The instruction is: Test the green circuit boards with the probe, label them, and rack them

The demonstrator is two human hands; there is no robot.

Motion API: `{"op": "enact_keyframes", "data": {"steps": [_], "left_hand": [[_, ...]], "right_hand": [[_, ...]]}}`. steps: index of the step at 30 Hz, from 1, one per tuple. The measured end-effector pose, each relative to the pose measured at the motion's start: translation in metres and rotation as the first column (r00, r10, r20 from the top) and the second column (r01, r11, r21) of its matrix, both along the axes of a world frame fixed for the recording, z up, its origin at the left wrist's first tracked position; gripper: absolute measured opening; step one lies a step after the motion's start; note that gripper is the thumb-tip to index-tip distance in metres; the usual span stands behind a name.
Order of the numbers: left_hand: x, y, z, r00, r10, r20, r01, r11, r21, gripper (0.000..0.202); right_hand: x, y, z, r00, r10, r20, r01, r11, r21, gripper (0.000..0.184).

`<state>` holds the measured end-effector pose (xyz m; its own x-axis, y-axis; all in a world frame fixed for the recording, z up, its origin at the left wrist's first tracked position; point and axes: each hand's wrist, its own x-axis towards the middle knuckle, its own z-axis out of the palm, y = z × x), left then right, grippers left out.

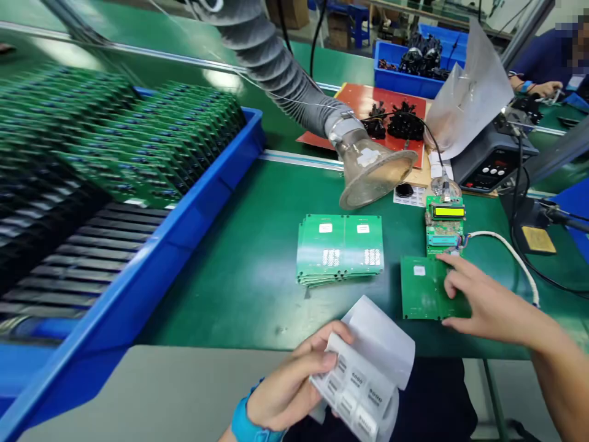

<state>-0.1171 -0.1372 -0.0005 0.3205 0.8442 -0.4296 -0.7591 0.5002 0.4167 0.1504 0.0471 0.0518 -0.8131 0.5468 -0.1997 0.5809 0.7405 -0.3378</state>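
Note:
My left hand, with a blue band at the wrist, is closed on a curled sheet of labels. Small printed stickers show on its front, and the white backing bends up behind. On the green tabletop, my right hand spans a green circuit board, with fingers at its upper edge and the thumb at its lower edge. One white label shows on that board, and the hand hides its right part. To the left lies a stack of green circuit boards; two white labels are on the top one.
A blue bin of upright boards fills the left. An extraction hose nozzle hangs above the stack. Beyond my right hand sit a tester board with a lit display, cables and a black soldering station. A co-worker is at far right.

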Motion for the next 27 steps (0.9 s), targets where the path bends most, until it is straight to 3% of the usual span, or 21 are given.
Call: {"op": "enact_keyframes", "data": {"steps": [2,5,9,12,14,17,20,23,25,27], "left_hand": [[-0.003,-0.005,0.000,1.000,-0.014,0.028,0.013,0.998,0.057,0.031],[-0.001,-0.006,0.002,0.997,-0.070,0.033,0.066,0.993,0.102,0.047],[0.015,0.000,0.010,0.989,-0.021,-0.148,0.033,0.996,0.082,0.042],[0.026,0.005,0.013,0.930,0.088,-0.357,-0.079,0.996,0.040,0.034],[0.030,0.008,0.012,0.874,0.140,-0.465,-0.152,0.988,0.012,0.032],[0.030,0.013,0.008,0.801,0.170,-0.574,-0.202,0.979,0.007,0.030],[0.029,0.016,0.002,0.738,0.161,-0.655,-0.179,0.983,0.041,0.030],[0.031,0.019,-0.001,0.699,0.133,-0.703,-0.130,0.990,0.058,0.029],[0.033,0.022,0.000,0.701,0.153,-0.697,-0.163,0.985,0.052,0.032],[0.037,0.025,0.003,0.704,0.189,-0.685,-0.225,0.974,0.036,0.048]], "right_hand": [[-0.014,0.005,0.021,0.998,0.008,-0.063,-0.004,0.998,0.068,0.031],[-0.062,0.007,0.042,0.978,0.082,-0.193,-0.045,0.981,0.187,0.040],[-0.139,0.005,0.036,0.948,0.217,-0.233,-0.161,0.959,0.235,0.053],[-0.161,0.004,0.023,0.941,0.256,-0.220,-0.197,0.946,0.257,0.059],[-0.153,0.000,0.020,0.926,0.266,-0.267,-0.193,0.944,0.268,0.056],[-0.122,-0.012,0.021,0.869,0.202,-0.451,-0.123,0.972,0.198,0.033],[-0.090,-0.029,0.014,0.804,0.048,-0.593,-0.060,0.998,0.000,0.018],[-0.064,-0.050,-0.010,0.771,-0.154,-0.618,0.058,0.983,-0.173,0.021],[-0.051,-0.066,-0.033,0.663,-0.371,-0.650,0.251,0.929,-0.273,0.018],[-0.042,-0.082,-0.054,0.499,-0.598,-0.627,0.395,0.801,-0.450,0.014]]}}
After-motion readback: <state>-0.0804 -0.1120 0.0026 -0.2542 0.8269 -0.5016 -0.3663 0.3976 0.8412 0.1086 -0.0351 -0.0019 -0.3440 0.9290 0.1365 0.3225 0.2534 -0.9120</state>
